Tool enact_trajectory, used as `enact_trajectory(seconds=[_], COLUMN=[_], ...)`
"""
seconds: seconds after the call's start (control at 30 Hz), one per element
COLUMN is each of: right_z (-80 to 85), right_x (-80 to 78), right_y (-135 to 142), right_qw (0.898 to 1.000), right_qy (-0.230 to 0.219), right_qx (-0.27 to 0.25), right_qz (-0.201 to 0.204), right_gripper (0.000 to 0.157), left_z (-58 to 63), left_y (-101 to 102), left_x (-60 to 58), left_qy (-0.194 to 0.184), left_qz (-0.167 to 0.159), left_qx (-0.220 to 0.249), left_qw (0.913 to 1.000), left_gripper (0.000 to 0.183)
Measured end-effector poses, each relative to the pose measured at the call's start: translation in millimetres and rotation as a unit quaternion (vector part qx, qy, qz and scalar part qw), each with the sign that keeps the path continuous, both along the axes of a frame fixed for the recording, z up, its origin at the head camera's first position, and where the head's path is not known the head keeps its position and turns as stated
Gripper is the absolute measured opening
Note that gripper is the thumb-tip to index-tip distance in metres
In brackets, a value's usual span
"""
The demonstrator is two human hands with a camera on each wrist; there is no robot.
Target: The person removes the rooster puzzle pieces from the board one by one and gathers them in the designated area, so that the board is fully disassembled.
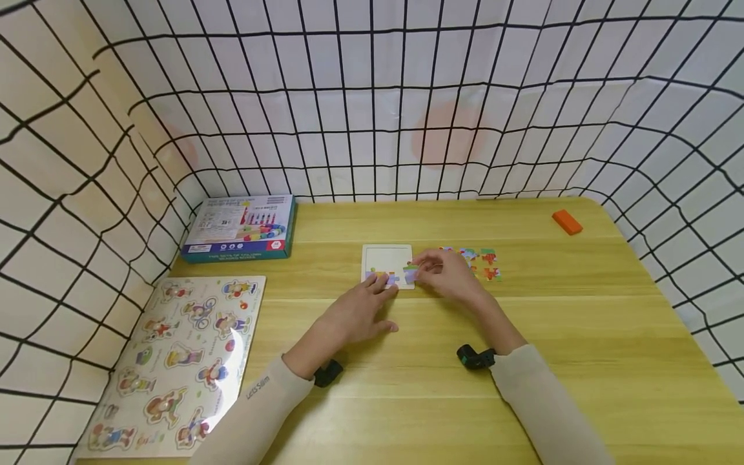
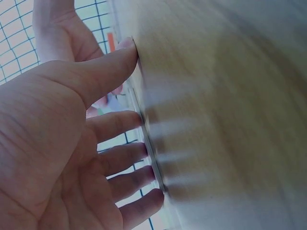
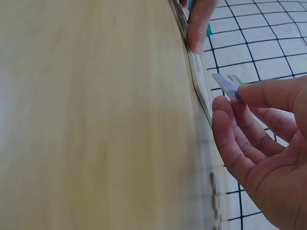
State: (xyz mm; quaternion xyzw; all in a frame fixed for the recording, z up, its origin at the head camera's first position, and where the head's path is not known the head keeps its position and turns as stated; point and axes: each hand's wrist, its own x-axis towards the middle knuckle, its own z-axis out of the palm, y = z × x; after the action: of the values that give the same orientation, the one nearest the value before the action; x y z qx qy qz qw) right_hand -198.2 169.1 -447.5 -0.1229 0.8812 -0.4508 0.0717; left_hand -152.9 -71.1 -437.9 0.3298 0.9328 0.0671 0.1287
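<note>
A small white puzzle tray (image 1: 386, 253) lies on the table in front of both hands. Joined purple and yellow puzzle pieces (image 1: 392, 279) sit along its lower edge. My left hand (image 1: 359, 311) rests its extended fingertips on these pieces and the tray's near edge, thumb spread apart. Between thumb and fingertips, my right hand (image 1: 452, 276) pinches a purple puzzle piece (image 3: 226, 87) with a green edge. In the right wrist view that piece is tilted and raised off the tray. More colourful puzzle pieces (image 1: 489, 258) lie right of the tray, partly hidden behind the right hand.
A boxed game (image 1: 238, 226) lies at the back left. Nearer, a large picture board (image 1: 174, 361) with cartoon figures covers the table's left side. An orange block (image 1: 567, 222) sits at the back right. Black-gridded white fabric (image 1: 372, 142) surrounds the wooden table (image 1: 581, 310).
</note>
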Motion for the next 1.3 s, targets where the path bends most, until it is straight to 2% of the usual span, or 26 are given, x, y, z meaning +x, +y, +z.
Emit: enact_trajectory(seconds=[0.23,0.5,0.8,0.97,1.03,1.17,1.3], right_z=[4.3,6.4,8.2,9.3,10.6,12.2,8.4], right_x=[6.5,13.5,24.5,29.5,31.2,34.7,37.0], right_y=[23,57,92,110,118,131,141], right_qw=[0.999,0.999,0.998,0.997,0.997,0.995,0.993], right_qy=[-0.003,0.001,-0.015,-0.020,-0.027,-0.052,-0.075], right_qx=[-0.016,0.002,-0.019,-0.007,-0.002,-0.025,-0.036], right_qz=[-0.030,-0.052,-0.061,-0.069,-0.074,-0.083,-0.082], right_gripper=[0.022,0.024,0.030,0.032,0.032,0.034,0.035], left_z=[-0.9,-1.9,-0.2,-0.3,-0.1,0.5,0.7], left_y=[0,0,0,0,0,0,0], left_x=[-0.4,0.5,1.2,2.8,3.4,3.3,3.1], left_qy=[0.000,-0.003,0.000,-0.003,-0.007,-0.008,-0.005], left_qz=[0.003,0.006,-0.002,0.000,0.002,0.005,0.005], left_qx=[0.004,0.013,0.015,0.016,0.018,0.020,0.018], left_qw=[1.0000,0.9999,0.9999,0.9999,0.9998,0.9997,0.9998], left_gripper=[0.079,0.080,0.080,0.080,0.080,0.079,0.079])
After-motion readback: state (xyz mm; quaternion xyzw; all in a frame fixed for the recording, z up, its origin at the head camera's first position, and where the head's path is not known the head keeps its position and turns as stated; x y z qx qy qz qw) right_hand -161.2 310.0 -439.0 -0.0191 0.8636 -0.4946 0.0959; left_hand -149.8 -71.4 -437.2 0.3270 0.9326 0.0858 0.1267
